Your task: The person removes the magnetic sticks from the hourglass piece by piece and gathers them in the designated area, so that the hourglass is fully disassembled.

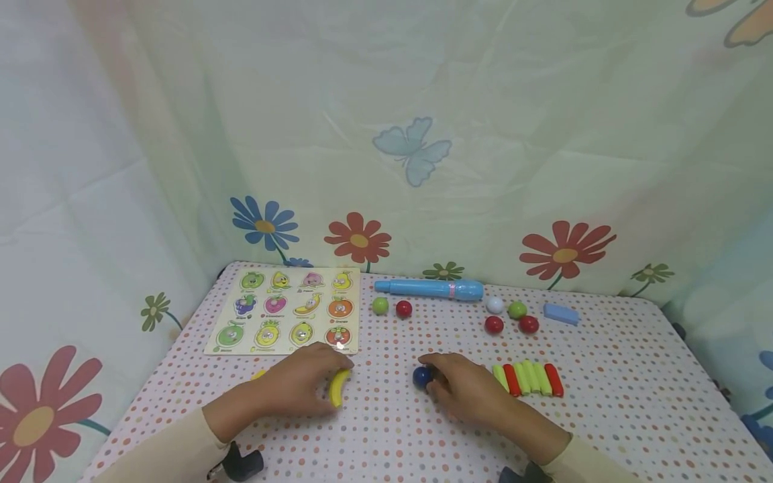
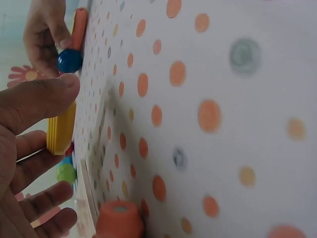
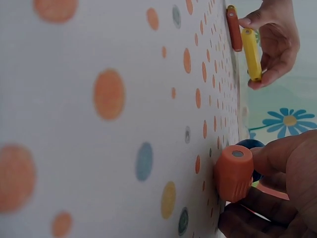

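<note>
My left hand (image 1: 298, 382) pinches a curved yellow magnetic stick (image 1: 339, 388) between thumb and fingers, above the dotted table. In the left wrist view the yellow stick (image 2: 62, 130) sits between the thumb and the first fingers, the other fingers spread apart. Near that hand a red stick (image 2: 120, 220) lies on the table, its end towards the camera. To the right, my right hand (image 1: 468, 389) holds a dark blue ball (image 1: 422, 378) with thumb and fingertips. A red stick end (image 3: 235, 171) partly hides the ball in the right wrist view.
Beside my right hand lies a row of light green and red sticks (image 1: 536, 380). A fruit picture board (image 1: 286, 345) is at the back left. Farther back are a blue pump (image 1: 429, 288), red balls (image 1: 404, 308), green balls (image 1: 517, 310), a white ball (image 1: 494, 305) and a blue block (image 1: 561, 314).
</note>
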Tool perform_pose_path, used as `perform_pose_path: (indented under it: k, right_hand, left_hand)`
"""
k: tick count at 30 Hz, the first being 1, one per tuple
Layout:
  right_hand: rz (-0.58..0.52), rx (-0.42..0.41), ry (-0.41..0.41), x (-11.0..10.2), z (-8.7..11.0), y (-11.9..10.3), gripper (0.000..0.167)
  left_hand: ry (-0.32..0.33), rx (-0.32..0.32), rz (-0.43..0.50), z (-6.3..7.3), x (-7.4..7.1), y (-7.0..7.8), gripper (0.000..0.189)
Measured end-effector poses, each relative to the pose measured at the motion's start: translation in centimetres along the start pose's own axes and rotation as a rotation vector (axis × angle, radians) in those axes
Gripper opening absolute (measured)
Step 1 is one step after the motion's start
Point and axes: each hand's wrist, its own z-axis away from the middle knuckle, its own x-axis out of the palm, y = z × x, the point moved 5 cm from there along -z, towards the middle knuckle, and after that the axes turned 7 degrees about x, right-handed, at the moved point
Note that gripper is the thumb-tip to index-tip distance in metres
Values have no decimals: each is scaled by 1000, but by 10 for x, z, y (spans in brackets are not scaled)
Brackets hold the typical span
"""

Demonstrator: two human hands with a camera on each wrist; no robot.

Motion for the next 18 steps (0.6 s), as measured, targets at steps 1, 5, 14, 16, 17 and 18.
perform_pose_path:
  k: [1,5,14,16,17,18]
  right_hand:
    - [-1,-2,3,0,0,0,45]
    - [-1,-8,15,0,1,0,45]
    - [-13,1,-1,0,1,1,45]
    - [-18,2,-7,1,0,1,45]
    - [-19,3,-10,1,0,1,45]
    - [-19,4,-12,1,0,1,45]
  left_hand:
    - [5,-7,4,3,-1,-2,67]
    - [20,-20,12,14,-3,-9,67]
    - [43,-41,9,33,-7,-20,66]
    - [50,-47,9,36,-7,-22,67]
    - [59,-49,11,39,-7,-23,68]
    - [66,-54,13,41,-7,-23,69]
